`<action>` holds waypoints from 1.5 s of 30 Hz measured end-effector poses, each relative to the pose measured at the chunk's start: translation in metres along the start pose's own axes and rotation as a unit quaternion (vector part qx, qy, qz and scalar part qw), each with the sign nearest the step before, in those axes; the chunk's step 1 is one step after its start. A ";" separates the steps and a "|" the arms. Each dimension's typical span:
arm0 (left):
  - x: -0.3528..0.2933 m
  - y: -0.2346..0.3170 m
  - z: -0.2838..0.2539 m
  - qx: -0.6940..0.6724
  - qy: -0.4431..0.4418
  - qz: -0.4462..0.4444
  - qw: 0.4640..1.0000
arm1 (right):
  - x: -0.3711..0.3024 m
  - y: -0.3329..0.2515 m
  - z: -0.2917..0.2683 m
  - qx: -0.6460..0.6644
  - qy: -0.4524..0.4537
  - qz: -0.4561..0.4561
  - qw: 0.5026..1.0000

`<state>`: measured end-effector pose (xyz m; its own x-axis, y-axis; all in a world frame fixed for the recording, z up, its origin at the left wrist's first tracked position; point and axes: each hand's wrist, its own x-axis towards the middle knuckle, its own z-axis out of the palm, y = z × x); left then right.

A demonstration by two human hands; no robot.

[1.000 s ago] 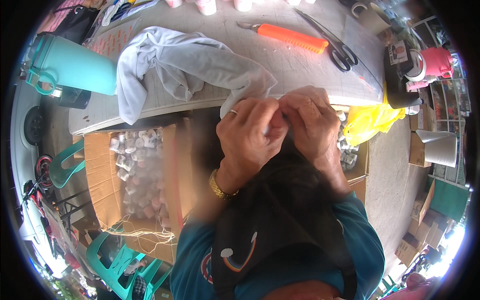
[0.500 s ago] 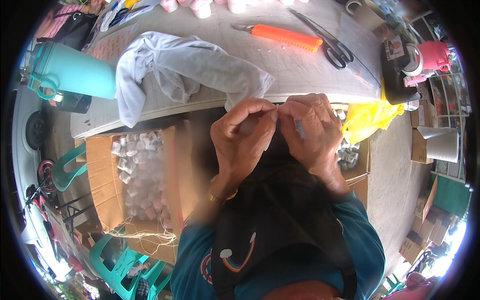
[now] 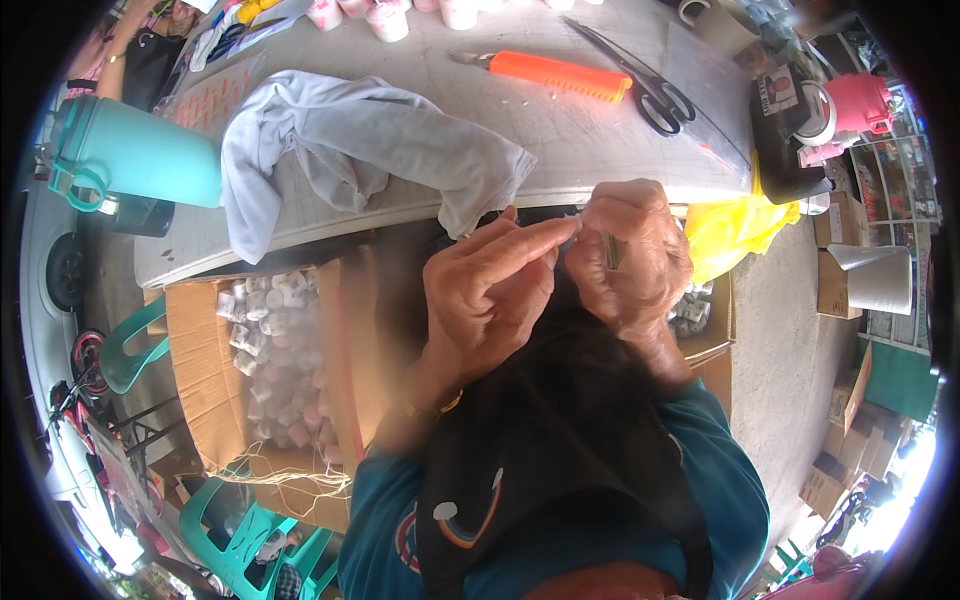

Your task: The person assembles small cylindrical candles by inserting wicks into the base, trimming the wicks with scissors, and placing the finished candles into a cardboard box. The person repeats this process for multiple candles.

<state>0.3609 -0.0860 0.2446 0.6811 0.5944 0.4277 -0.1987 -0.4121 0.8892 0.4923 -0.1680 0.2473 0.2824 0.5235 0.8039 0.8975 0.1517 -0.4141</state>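
My left hand (image 3: 490,290) and my right hand (image 3: 630,255) meet at the fingertips over my dark apron, just off the near edge of the table (image 3: 640,150). A tiny pale bit shows where the fingertips come together, too small to name. My right fingers are curled into a pinch at it. My left index finger reaches across to the same spot, and the other left fingers are folded against the thumb. A light grey cloth (image 3: 370,145) lies on the table, hanging over the edge beside my left hand.
An orange utility knife (image 3: 560,75) and black-handled scissors (image 3: 660,105) lie on the table. Left stands a teal tumbler (image 3: 150,150). Small wrapped pieces fill a cardboard box (image 3: 205,370) below left; a yellow plastic bag (image 3: 725,240) hangs over another box (image 3: 718,345) at right.
My left index finger has straightened toward the right fingertips, and the left hand has turned. My right fingers have curled in more tightly. The whole view has shifted slightly.
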 end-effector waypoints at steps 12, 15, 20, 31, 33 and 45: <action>-0.003 0.000 0.001 -0.236 0.015 -0.213 0.948 | -0.014 0.007 -0.021 0.305 -0.051 0.365 0.878; -0.004 -0.002 0.001 -0.231 0.025 -0.182 0.955 | -0.016 0.008 -0.023 0.409 -0.074 0.410 0.812; -0.003 -0.004 0.002 -0.150 0.004 -0.115 0.982 | -0.019 0.004 -0.018 0.423 -0.082 0.359 0.828; 0.004 0.021 -0.013 0.220 -0.011 0.046 0.974 | -0.013 -0.007 -0.014 0.260 -0.083 0.245 0.930; 0.006 0.012 -0.004 0.176 -0.006 0.046 0.983 | -0.014 -0.009 -0.013 0.262 -0.083 0.232 0.933; -0.002 0.008 0.007 -0.028 0.089 -0.115 0.989 | -0.009 -0.013 -0.020 0.124 -0.091 0.116 0.981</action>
<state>0.3631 -0.0949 0.2496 0.5784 0.7825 0.2304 -0.0953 -0.2157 0.9718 0.4850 -0.1916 0.2542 0.3848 0.7055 0.5952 0.6989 0.1985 -0.6871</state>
